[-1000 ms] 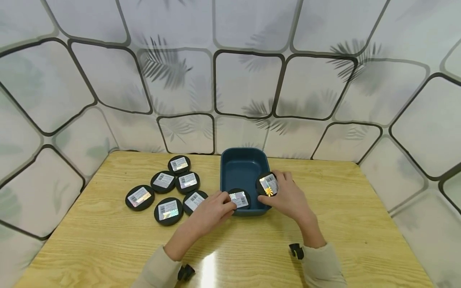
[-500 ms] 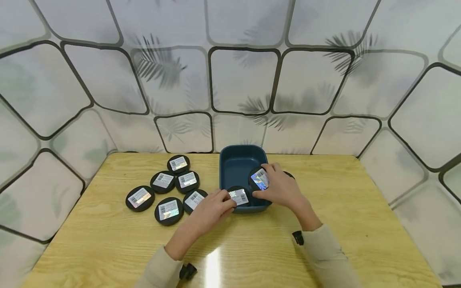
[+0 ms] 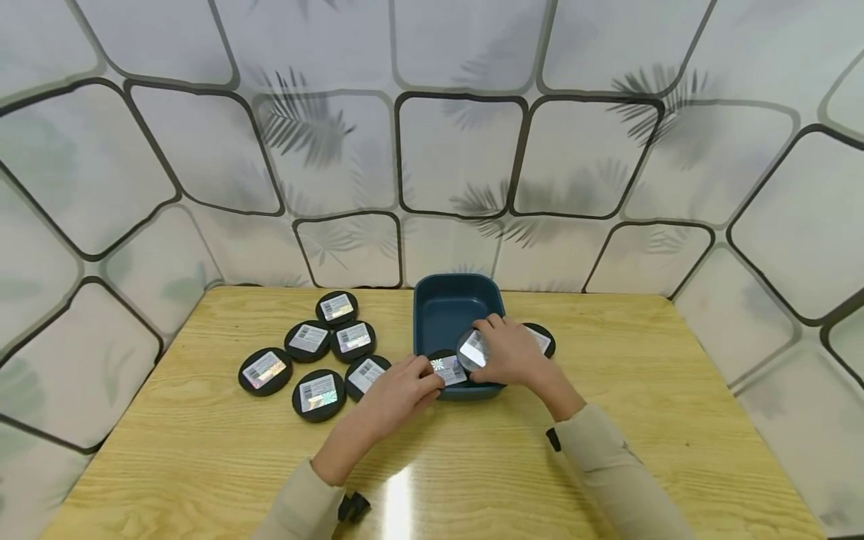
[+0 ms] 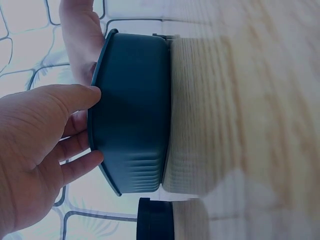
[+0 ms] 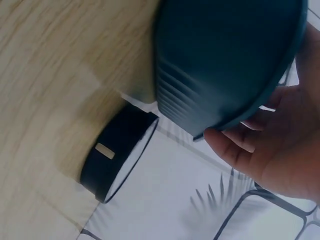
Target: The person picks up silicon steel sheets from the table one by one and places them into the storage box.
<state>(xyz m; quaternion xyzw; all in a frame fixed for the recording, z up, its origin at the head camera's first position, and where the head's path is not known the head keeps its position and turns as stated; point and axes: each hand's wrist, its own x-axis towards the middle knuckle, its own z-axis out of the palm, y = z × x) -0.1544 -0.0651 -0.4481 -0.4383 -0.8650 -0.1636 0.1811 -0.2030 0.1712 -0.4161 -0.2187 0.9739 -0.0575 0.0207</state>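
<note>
- At twelve o'clock, blue bin [image 3: 445,319];
- bin's seven: left hand [image 3: 398,385], fingers bent beside one disc [image 3: 448,370], pinch unclear;
- bin's four: right hand [image 3: 511,352] pinching another disc [image 3: 475,350]

A pale wall [image 3: 466,154], patterned with black and grey rounded outlines, fills the upper half of the frame and angles forward at both sides. Grey leaf prints [image 3: 304,124] dot it. Below stretches a yellowish wood-grain surface [image 3: 675,420], a white glare [image 3: 398,499] gleaming at bottom center.
</note>
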